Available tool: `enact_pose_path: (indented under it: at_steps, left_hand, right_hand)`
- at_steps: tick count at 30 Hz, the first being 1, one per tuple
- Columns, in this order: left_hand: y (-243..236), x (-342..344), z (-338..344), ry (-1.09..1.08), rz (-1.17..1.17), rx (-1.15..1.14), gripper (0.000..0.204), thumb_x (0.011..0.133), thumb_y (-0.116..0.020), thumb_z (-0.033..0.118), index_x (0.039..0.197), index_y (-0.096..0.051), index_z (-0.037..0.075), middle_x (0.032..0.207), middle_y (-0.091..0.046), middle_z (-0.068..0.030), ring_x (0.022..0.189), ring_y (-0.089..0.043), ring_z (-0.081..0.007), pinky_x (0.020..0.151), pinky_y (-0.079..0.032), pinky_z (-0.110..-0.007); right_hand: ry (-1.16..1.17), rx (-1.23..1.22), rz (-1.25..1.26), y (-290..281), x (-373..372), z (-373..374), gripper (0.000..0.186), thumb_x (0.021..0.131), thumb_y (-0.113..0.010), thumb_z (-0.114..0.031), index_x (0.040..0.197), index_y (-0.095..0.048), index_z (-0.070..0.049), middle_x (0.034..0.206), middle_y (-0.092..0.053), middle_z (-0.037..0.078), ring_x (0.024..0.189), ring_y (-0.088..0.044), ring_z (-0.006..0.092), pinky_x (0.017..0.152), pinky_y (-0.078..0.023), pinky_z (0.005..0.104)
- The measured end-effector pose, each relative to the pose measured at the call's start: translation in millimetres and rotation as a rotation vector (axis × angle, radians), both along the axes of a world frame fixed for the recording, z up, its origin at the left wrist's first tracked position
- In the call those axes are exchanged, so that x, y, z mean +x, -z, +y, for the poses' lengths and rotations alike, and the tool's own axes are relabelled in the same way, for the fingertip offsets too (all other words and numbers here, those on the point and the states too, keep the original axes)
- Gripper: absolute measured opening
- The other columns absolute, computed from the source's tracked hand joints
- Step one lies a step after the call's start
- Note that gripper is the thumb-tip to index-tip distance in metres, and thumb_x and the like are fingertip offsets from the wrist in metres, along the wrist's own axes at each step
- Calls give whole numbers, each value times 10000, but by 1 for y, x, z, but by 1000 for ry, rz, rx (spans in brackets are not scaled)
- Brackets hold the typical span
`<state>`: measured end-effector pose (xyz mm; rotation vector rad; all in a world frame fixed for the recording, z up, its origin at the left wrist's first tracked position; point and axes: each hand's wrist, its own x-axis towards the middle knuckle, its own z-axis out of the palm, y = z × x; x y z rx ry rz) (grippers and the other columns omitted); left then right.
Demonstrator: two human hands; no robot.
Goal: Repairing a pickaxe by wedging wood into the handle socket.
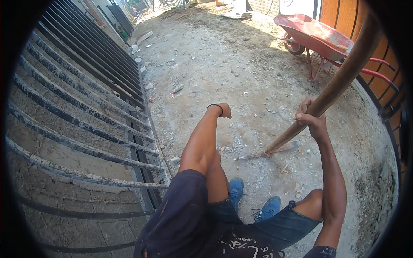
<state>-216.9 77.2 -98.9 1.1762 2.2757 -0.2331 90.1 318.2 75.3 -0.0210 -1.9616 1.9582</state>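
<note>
A pickaxe with a long wooden handle (342, 81) slants up from the ground toward the upper right. My right hand (310, 119) is wrapped round that handle partway along it. The pickaxe's narrow metal head (279, 150) rests on the dirt, in front of my blue shoes. My left hand (226, 111) hangs over the ground with its fingers curled closed and nothing showing in them. A dark band circles the left wrist. The left hand is apart from the pickaxe.
Along the left runs a metal barred gate (86, 114), its bars crusted with grey. A red wheelbarrow (312, 36) stands at the far right by an orange-brown slatted panel (337, 15). Small stones and rubble lie scattered over the dirt ground (206, 60).
</note>
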Motion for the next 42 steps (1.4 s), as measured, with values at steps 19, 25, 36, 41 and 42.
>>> enact_pose_path:
  at_steps: [19, 25, 36, 41, 42]
  left_hand:
    - [4, -1, 0, 4, 23, 36, 391, 833, -579, 345, 1060, -707, 54, 1098, -688, -154, 1017, -649, -309, 879, -505, -401]
    - [4, -4, -3, 3, 12, 0, 399, 830, -613, 368, 1088, -683, 72, 1076, -671, -172, 1005, -627, -342, 886, -482, -415]
    - [4, -4, -6, -3, 30, 46, 390, 835, -587, 354, 1044, -712, 49, 1067, -694, -161, 988, -658, -313, 855, -511, -406]
    - [3, 1, 1, -13, 15, 74, 391, 835, -590, 354, 1041, -710, 44, 1064, -695, -162, 982, -660, -311, 851, -513, -406]
    - [4, 0, 0, -32, 11, 72, 391, 836, -590, 353, 1043, -709, 44, 1063, -695, -161, 981, -661, -310, 851, -513, -406]
  right_hand:
    - [11, 10, 2, -1, 1, 0, 273, 651, -738, -129, 736, -481, -93, 654, -517, 22, 587, -508, 115, 588, -406, 257]
    - [-5, -6, -2, -2, 0, -2, 269, 653, -736, -125, 740, -484, -89, 655, -517, 23, 590, -510, 118, 592, -409, 259]
    - [-8, -4, 7, -2, -1, -2, 263, 652, -730, -124, 733, -482, -89, 650, -515, 22, 583, -505, 115, 586, -405, 256]
    - [8, 2, 1, -2, 2, 0, 261, 651, -728, -124, 732, -482, -89, 648, -515, 23, 582, -504, 114, 583, -402, 255]
    - [6, 1, 2, -2, 1, 0, 262, 651, -728, -124, 733, -482, -88, 647, -515, 23, 581, -504, 114, 583, -402, 255]
